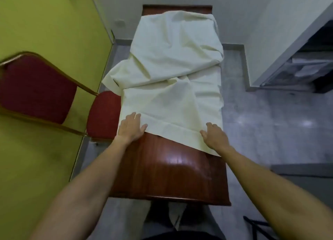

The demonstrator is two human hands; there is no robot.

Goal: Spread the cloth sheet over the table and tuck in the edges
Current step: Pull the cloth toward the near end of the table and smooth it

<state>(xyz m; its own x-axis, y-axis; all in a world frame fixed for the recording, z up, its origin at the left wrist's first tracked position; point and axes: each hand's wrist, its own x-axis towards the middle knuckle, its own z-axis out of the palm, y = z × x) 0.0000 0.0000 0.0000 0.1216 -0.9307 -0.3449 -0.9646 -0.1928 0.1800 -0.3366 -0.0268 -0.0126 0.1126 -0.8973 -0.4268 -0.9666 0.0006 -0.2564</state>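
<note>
Hands reach out over the glossy, uncovered near end of the reddish wooden bench (167, 171). The left hand (130, 127) lies flat, fingers straight and close together, on the near left corner of the cloth sheet (167, 63). The right hand (214, 136) rests palm down, fingers loosely spread, on the sheet's near right edge. Neither hand grips the fabric.

The cream sheet covers the middle and far part of the bench. It is crumpled, with a large fold doubled back across it. One corner hangs off the left side above the seat of a red chair (102, 113). A narrow strip of bench shows beyond the sheet's far edge.

At the far right, a dark open compartment (306, 68) holds pale things, too blurred to identify.
</note>
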